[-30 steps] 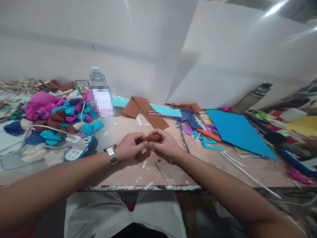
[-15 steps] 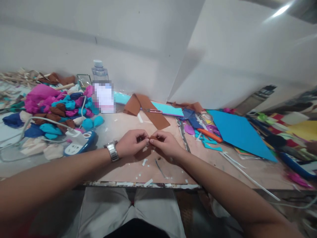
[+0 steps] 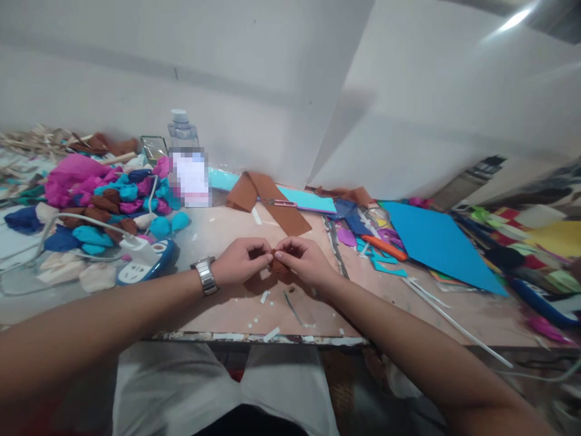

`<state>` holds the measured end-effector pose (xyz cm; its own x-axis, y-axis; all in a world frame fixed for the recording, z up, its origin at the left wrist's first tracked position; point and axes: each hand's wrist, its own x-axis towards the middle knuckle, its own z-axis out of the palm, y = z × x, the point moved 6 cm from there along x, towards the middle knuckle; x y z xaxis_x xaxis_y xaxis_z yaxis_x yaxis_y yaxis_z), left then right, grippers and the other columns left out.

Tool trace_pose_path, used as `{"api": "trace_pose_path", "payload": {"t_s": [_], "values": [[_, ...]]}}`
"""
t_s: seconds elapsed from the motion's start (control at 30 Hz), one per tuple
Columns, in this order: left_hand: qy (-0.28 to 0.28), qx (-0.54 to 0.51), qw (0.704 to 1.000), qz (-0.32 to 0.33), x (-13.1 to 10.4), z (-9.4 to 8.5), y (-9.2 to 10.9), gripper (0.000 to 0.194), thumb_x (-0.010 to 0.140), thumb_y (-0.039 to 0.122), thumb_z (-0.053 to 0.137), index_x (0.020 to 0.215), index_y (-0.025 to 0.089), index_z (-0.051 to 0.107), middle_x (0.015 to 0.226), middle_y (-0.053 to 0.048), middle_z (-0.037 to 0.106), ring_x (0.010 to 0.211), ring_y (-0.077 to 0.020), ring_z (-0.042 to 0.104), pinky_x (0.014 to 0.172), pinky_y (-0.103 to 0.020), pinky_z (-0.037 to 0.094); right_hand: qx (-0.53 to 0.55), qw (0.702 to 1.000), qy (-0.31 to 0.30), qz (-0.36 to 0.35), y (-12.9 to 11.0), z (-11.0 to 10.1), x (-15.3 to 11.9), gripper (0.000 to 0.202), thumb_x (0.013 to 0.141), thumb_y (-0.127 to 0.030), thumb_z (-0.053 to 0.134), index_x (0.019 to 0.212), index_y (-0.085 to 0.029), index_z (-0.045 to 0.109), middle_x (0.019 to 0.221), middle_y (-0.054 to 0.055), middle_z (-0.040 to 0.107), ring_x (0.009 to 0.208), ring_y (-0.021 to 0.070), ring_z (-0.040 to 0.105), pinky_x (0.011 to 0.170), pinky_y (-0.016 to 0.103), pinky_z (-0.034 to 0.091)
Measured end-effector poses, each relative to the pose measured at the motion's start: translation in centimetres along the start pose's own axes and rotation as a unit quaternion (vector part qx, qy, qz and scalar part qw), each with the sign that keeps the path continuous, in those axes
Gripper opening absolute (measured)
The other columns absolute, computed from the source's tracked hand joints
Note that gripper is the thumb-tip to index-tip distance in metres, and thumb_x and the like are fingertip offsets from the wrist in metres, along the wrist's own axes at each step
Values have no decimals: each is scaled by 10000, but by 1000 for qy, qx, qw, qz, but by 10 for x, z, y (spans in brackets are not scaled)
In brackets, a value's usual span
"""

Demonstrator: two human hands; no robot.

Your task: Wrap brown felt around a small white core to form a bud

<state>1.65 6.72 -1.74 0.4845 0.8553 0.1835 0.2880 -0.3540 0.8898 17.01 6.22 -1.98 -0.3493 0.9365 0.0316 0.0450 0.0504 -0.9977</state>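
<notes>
Both my hands meet over the table, pinching a small crumpled piece of brown crepe paper [image 3: 281, 267] between them. My left hand [image 3: 241, 261], with a metal watch [image 3: 207, 277] at the wrist, grips its left edge with thumb and index finger. My right hand [image 3: 308, 264] pinches the top of the same piece; part of the paper hangs below the fingertips. Beyond the hands lies a folded strip of brown crepe paper [image 3: 290, 219], with a pink craft knife [image 3: 281, 203] resting across it.
At the left are a heap of crumpled coloured paper pieces [image 3: 82, 172], a blue-and-white power strip [image 3: 147, 263] with a cable, and a clear bottle [image 3: 181, 130]. To the right lie a blue sheet [image 3: 442, 242], an orange cutter [image 3: 385, 247] and a white stick [image 3: 463, 324]. White scraps [image 3: 272, 333] dot the table.
More of the brown crepe paper now shows below my fingertips, turned into view between the hands. Both hands stay in nearly the same place. My left leg has shifted outward.
</notes>
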Motion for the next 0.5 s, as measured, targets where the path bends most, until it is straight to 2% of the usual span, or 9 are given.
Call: {"api": "trace_pose_path", "payload": {"t_s": [0.13, 0.3, 0.5], "values": [[2, -17, 1000, 0, 1, -1, 1, 292, 937, 402, 622, 861, 135, 711, 820, -36, 698, 757, -151, 595, 711, -253, 460, -34, 998, 11, -46, -4, -2, 1, 291, 801, -455, 790, 837, -188, 679, 747, 7, 684, 655, 139, 624, 609, 272, 510], [0, -41, 999, -7, 3, 0, 0, 346, 954, 456, 608, 865, 136, 702, 759, -14, 657, 692, -129, 555, 657, -236, 430, -91, 991, 35, -97, -11, -7, 2, 207, 798, -371, 778, 864, -184, 720, 808, 23, 718, 748, 152, 646, 724, 292, 522], [1, -78, 997, -29, 3, 3, -1, 394, 952, 511, 607, 859, 136, 681, 713, -4, 635, 655, -121, 540, 637, -233, 417, -143, 981, 47, -119, -13, -11, 0, 158, 830, -342, 736, 855, -186, 731, 811, 31, 732, 758, 164, 647, 728, 299, 511]]}}
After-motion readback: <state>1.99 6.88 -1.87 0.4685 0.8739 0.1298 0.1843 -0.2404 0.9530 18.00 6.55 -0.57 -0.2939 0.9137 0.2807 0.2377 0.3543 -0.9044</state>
